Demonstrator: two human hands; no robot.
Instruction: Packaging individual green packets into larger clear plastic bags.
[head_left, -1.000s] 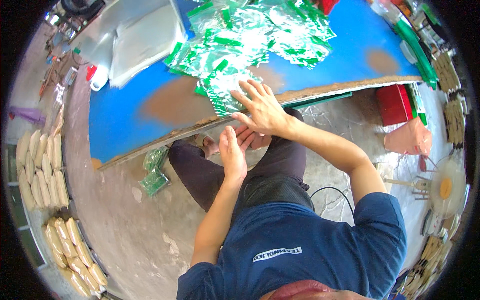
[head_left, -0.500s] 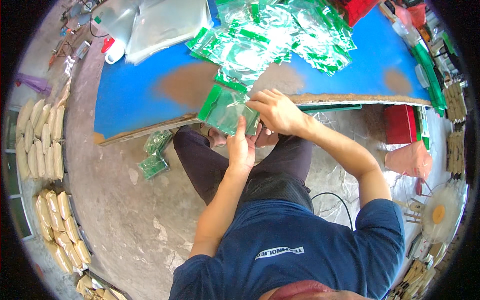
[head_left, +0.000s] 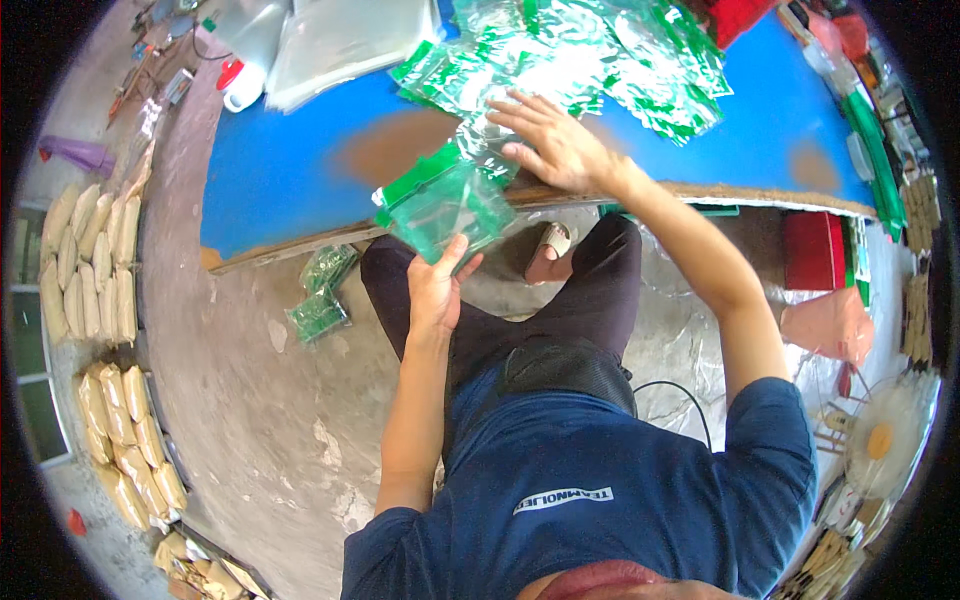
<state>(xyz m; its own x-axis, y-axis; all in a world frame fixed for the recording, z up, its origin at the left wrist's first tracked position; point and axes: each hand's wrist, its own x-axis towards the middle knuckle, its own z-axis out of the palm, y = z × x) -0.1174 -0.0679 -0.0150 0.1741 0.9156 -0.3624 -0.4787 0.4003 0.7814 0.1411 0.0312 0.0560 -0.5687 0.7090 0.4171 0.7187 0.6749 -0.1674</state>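
The left hand (head_left: 436, 290) pinches a green-banded packet (head_left: 448, 208), its thumb laid on top and the other fingers mostly hidden beneath. The packet is clear, with a solid green band at the end away from the hand, and it appears across the near edge of the blue table (head_left: 285, 180); whether it touches that edge I cannot tell. The right hand (head_left: 560, 148) is palm down with its fingers extended and slightly parted, above the near end of a heap of packets (head_left: 650, 75) in the same green and clear film. Whether its fingertips press on them I cannot tell.

The heap spreads from the middle of the table toward the far side, where it runs out of view. To its left lies a stack of clear sheets (head_left: 350, 50), and a white bottle (head_left: 244, 92) with a red cap stands nearer the table's left edge. A red object (head_left: 738, 18) sits beyond the heap's right end. Bare brown patches mark the blue surface, one between the heap and the near edge.

Below the near edge, toward its left corner, green packets on the floor (head_left: 322, 300) lie together. Under the right part of that edge is a red box (head_left: 810, 252), with a pink bag (head_left: 830, 325) just beside it.
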